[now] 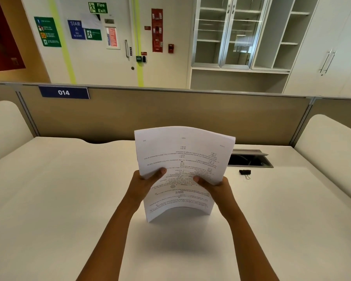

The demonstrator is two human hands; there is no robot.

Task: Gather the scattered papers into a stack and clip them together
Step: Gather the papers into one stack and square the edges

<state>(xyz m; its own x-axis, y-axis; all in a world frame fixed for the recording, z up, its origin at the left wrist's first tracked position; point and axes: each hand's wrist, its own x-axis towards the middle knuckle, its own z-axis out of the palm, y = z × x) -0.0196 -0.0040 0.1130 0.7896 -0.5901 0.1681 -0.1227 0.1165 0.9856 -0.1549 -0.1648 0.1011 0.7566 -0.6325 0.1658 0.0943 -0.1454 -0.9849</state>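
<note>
A stack of white printed papers (182, 159) stands upright on its lower edge on the white desk (59, 199), bowed slightly, with the print upside down to me. My left hand (144, 184) grips the stack's left edge, thumb on the front sheet. My right hand (215, 186) grips the right edge the same way. A small black binder clip (245, 172) lies on the desk to the right of the stack, apart from both hands.
An open cable hatch (249, 160) is set into the desk behind the clip. A tan partition (170, 114) with a "014" label runs along the desk's far edge. White curved side panels stand at the left and right.
</note>
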